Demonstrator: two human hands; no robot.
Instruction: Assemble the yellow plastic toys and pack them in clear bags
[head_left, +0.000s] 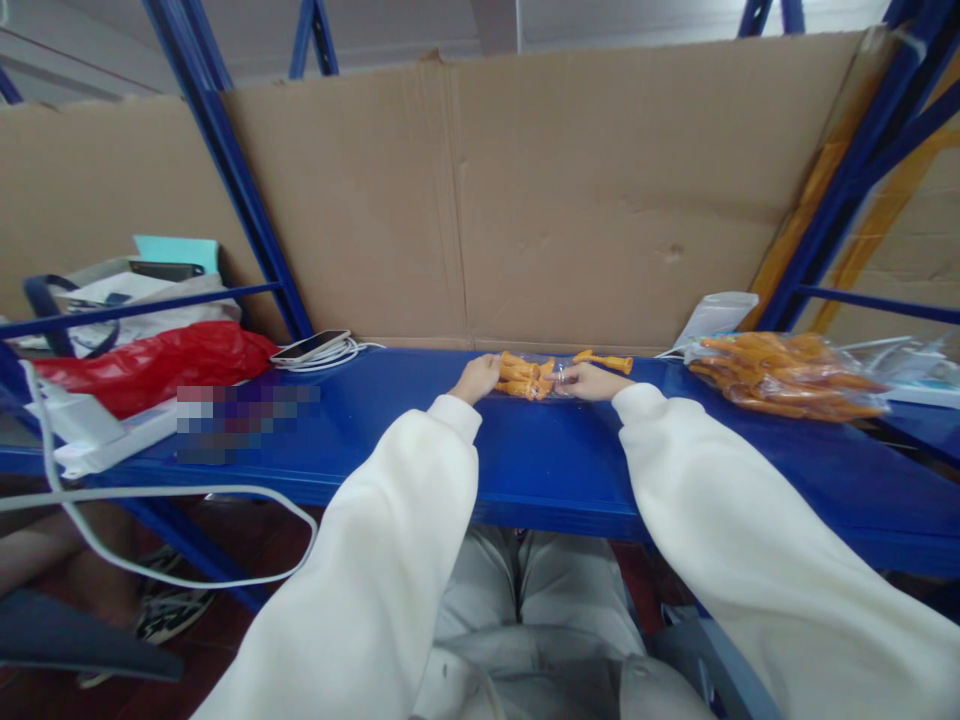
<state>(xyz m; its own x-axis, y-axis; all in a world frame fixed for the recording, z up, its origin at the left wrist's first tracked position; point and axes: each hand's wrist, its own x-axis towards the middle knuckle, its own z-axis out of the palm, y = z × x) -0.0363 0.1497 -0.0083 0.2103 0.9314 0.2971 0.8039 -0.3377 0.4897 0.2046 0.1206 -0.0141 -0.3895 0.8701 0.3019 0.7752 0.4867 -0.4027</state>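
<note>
A small clear plastic bag (559, 372) of orange plastic pieces with flared ends lies on the blue shelf between my hands. My left hand (478, 379) is closed on the bag's left end, beside the orange pieces (525, 378). At the other end, my right hand (594, 383) pinches the bag's clear plastic edge, fingers together. Just beyond my right hand rests a loose orange piece (604, 361), outside the bag. Whether my right fingers also hold a piece is too small to see.
A larger clear bag of orange pieces (787, 375) lies at right. To the left are a phone (313, 346) on a coiled white cable, a red plastic bag (172, 365) and a white power strip (127, 435). Cardboard (570, 200) walls the back; another person's legs show lower left.
</note>
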